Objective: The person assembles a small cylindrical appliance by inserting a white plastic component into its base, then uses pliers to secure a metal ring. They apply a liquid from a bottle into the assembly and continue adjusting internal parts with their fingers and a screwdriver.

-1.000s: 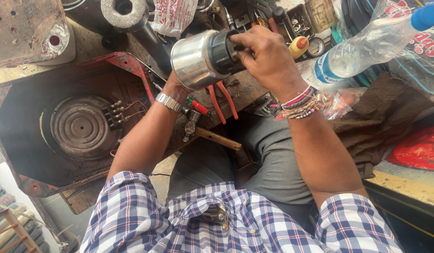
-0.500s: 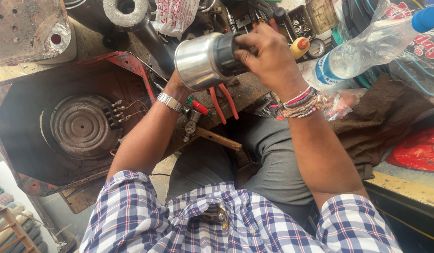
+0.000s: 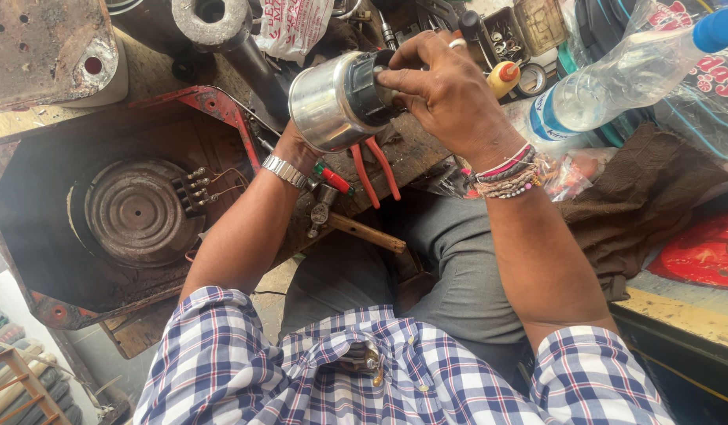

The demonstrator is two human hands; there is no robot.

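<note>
Gripping one shiny metal cylinder (image 3: 328,102) above the cluttered surface (image 3: 419,153), you cradle it from beneath with your left hand (image 3: 297,145) while your right hand (image 3: 446,90) clamps its black end, with one red-handled pliers (image 3: 372,169) below, one plastic bottle (image 3: 615,83) right, one coil burner (image 3: 136,212) left.
</note>
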